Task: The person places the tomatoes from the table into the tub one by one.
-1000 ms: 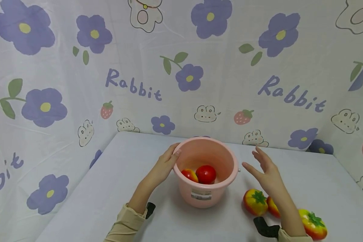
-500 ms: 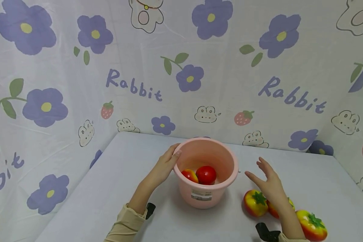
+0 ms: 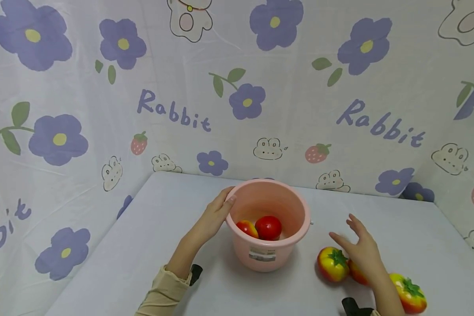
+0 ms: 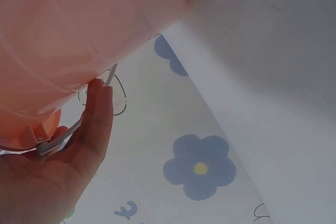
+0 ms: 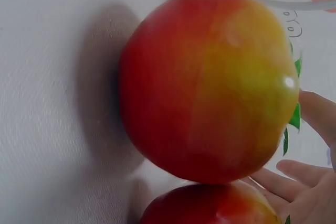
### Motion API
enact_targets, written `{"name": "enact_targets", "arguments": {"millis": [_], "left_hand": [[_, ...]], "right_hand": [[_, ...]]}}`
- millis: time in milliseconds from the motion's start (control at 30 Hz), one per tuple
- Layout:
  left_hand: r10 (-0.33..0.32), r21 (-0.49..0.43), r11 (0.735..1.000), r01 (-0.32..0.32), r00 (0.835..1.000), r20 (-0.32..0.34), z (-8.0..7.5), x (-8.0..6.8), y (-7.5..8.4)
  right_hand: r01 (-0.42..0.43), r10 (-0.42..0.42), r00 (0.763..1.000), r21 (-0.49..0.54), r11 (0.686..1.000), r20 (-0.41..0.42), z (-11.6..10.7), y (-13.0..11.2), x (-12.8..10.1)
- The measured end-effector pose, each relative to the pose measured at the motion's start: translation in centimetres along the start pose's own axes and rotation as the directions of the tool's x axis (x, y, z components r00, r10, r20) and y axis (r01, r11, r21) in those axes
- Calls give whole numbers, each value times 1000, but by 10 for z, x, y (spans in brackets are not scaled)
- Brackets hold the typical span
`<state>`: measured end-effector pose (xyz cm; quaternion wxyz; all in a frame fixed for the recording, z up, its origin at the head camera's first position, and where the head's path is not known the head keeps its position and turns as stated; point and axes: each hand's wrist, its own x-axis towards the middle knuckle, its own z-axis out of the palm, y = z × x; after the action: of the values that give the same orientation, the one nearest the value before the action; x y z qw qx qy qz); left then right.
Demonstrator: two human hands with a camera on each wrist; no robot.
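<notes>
Gripping the pink bucket (image 3: 284,251) by the left side of its rim, the left hand (image 3: 209,219) lays its thumb over the lip and bends its fingers along the outside, where a grey handle (image 4: 109,77) runs past them; whether they also hold the handle I cannot tell. The right hand (image 3: 365,254) hovers to the right of the bucket, clear of it, thumb and fingers spread and pinching nothing. The bucket stands upright between the two hands, around the middle of the tabletop (image 3: 174,197), nearer its far edge than the fruits on the right. Inside it lie a red fruit (image 3: 268,228) and, to the left, a red-and-yellow one (image 3: 247,228). Below the right hand, a leaf-topped fruit (image 3: 333,264) sits toward the bucket; a second fruit (image 3: 357,273), partly hidden by the hand, lies just beside it. A third fruit (image 3: 408,293) rests beyond the right forearm, toward the tabletop's right edge. A beige sleeve (image 3: 166,287) covers the left forearm. Behind the far edge hangs a white cloth (image 3: 292,109) printed with purple flowers, rabbits and the word "Rabbit".
</notes>
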<state>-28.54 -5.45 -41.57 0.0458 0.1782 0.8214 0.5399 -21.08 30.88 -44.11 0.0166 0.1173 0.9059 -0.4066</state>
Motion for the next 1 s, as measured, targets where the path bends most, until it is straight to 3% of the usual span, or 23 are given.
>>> {"name": "enact_targets", "arguments": {"millis": [233,767,1000], "left_hand": [[-13,4,1000,13,1000,-1,-1,0,0],[4,1,1000,-4,1000,6,-1,1,0],[9,-9,1000,-9,1000,6,-2,-2,1]], "right_hand": [[17,-17,1000,9,1000,5,2,-1,1],[72,-54,987,-117,991,149,28,-15,5],[101,-74,983,-158,982,167,36,-12,4]]}}
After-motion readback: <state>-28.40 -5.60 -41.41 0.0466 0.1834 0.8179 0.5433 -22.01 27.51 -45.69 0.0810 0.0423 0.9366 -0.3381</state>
